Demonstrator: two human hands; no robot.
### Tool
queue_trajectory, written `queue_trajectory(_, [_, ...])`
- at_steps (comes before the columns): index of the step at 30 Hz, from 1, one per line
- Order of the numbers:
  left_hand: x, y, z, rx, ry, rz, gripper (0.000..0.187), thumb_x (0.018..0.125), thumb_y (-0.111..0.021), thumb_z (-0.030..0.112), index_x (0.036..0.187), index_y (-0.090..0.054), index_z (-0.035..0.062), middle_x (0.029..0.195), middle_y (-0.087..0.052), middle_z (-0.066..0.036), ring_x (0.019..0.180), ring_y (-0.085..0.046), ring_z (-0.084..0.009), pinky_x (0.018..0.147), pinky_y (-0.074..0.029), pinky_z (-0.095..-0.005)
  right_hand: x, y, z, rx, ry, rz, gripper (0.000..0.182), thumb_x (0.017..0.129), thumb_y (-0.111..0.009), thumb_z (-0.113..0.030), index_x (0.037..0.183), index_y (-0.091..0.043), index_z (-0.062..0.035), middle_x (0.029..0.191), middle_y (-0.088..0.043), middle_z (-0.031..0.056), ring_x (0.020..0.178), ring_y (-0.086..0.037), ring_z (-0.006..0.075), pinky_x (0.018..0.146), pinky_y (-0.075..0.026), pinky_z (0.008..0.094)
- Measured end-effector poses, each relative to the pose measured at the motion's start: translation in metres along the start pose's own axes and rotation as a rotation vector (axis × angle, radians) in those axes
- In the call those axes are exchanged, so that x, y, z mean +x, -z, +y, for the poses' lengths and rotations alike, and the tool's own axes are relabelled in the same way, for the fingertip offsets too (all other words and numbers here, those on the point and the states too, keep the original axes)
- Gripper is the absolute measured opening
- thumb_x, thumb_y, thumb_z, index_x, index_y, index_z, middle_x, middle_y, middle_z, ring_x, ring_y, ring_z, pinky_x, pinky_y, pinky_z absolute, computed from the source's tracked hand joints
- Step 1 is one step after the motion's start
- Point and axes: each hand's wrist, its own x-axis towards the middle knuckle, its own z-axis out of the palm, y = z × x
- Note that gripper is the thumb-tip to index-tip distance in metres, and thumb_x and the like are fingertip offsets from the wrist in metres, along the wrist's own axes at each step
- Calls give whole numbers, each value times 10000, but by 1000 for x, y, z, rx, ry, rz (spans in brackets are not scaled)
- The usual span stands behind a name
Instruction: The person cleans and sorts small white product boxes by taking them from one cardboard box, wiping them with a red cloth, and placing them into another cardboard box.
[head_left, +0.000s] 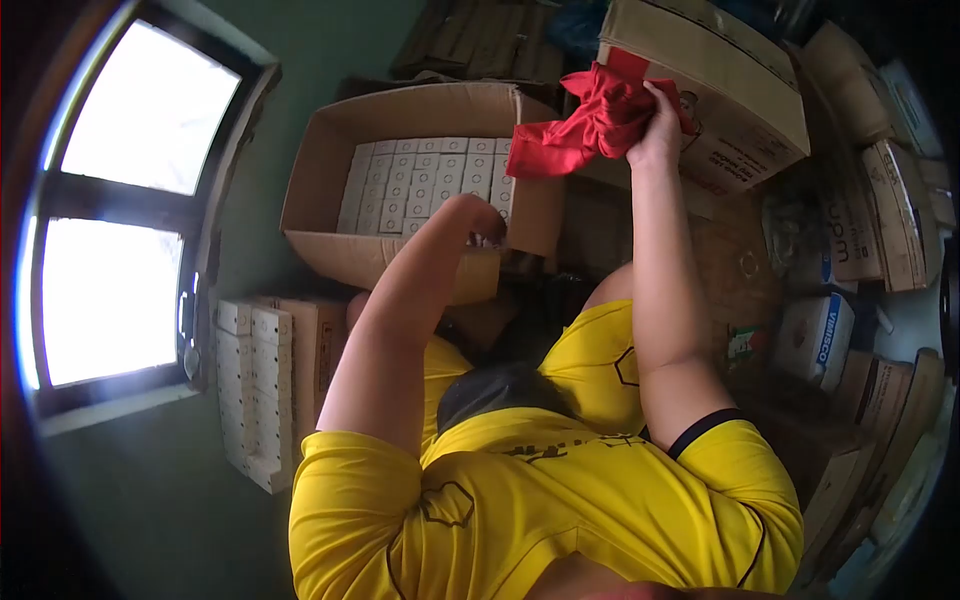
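My right hand (657,135) is raised, its fingers wrapped round a bunched red cloth (610,115). One end of the cloth hangs out to the left, over the corner of an open cardboard box (345,245). Inside that box stand rows of small white boxes (425,180), packed close together, each with a round mark on top. My left hand (485,222) is bent at the wrist at the near right part of the open box, in front of the white boxes. Its fingers are mostly hidden and dark, so what they hold, if anything, does not show.
A larger printed carton (740,110) stands behind my right hand. Stacked white boxes (255,390) stand at the left, below a bright window (125,200). More cartons, one marked VIMISCO (815,340), are piled along the right. My knees are close below the open box.
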Motion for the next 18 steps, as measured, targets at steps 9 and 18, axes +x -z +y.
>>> queue_trajectory(9, [89, -27, -56, 191, -158, 20, 459, 906, -626, 192, 1352, -567, 102, 1283, -631, -189, 1121, -634, -330, 908, -544, -511, -16, 6, -17, -53, -24, 34, 286, 874, -674, -126, 1145, -622, -49, 1166, -656, 105, 1095, -627, 270, 986, -506, 415])
queue_trajectory(18, [140, -21, -63, 539, -24, 23, 433, 835, -746, 327, 1193, -710, 86, 1199, -705, -95, 1040, -671, -257, 906, -536, -418, -21, 26, -23, -133, -56, 43, 273, 907, -643, -170, 1145, -629, -36, 1192, -664, 125, 1103, -645, 270, 1006, -511, 416])
